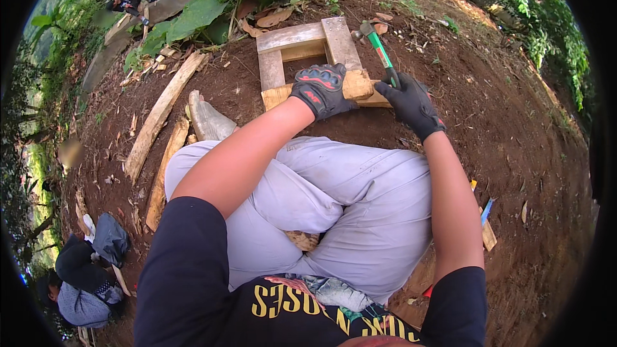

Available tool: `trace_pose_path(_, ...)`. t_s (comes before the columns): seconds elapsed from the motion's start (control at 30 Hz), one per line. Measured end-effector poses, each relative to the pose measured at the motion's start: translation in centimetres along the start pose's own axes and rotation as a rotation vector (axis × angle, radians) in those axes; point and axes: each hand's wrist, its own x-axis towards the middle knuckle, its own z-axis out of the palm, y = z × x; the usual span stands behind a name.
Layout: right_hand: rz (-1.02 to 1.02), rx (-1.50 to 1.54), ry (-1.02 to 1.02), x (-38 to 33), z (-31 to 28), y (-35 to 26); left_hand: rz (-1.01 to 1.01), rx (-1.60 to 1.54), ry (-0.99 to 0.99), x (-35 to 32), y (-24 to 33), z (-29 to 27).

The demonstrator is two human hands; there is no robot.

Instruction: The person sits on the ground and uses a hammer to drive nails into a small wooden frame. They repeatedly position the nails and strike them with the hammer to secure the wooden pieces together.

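Left hand (324,90) was curled over near board (357,84) of wooden frame (290,39), probably bracing it. Right hand (414,104), apart from left, gripped hammer (380,51) low, presumably for leverage lol. Frame sat on dirt (463,71) beyond legs (366,180), guessing for easy reach.

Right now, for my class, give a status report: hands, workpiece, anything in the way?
Left hand gripping wooden frame, near side; right hand round green-handled hammer. Frame on brown soil. Leafy plant beyond far-left corner, away from hands.
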Motion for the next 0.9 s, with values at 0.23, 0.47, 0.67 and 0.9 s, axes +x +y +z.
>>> trace_pose_path(0.23,-0.089,-0.022,-0.056,0.1,0.5,-1.2,-0.021,0.000,0.001,-0.2,-0.2,-0.1)
trace_pose_path(0.47,-0.113,-0.009,-0.010,0.9,1.6,0.9,-0.039,0.041,-0.078,-0.3,0.4,-1.3)
trace_pose_path(0.67,-0.060,-0.007,-0.065,0.9,1.2,0.6,-0.098,0.079,-0.080,-1.3,0.7,-1.6)
trace_pose_path(0.9,-0.061,-0.011,0.001,0.0,0.8,-0.3,0.087,0.072,0.358,-0.9,1.3,0.3)
